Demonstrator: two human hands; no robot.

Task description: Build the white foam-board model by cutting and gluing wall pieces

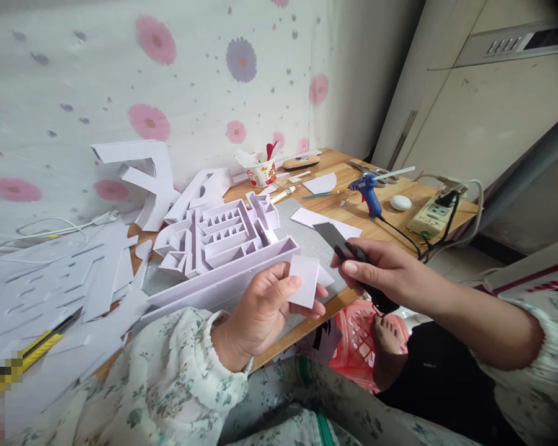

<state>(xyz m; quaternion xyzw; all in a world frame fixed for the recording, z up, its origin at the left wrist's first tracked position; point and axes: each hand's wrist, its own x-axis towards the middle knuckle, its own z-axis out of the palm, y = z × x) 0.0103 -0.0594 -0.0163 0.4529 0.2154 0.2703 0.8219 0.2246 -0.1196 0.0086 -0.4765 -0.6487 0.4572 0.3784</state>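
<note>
Between the thumb and fingers of my left hand (270,303) is a small rectangular piece of white foam board (304,280). Another pale edge shows behind that piece. My right hand (374,266) grips a black-handled knife (332,238) with a broad grey blade pointing up and left. Blade and piece are apart. Just beyond my left hand, a raised letter-like structure (227,232) of thin white walls stands on a grey mat (283,217). A flat white strip (325,222) lies behind the knife.
Cut white sheets (60,272) cover the left side, with a yellow-black box cutter (41,350) over them. A blue glue gun (368,195), a white egg-shaped object (400,202) and a power strip (437,210) sit at right. A paper tub (260,170) stands behind.
</note>
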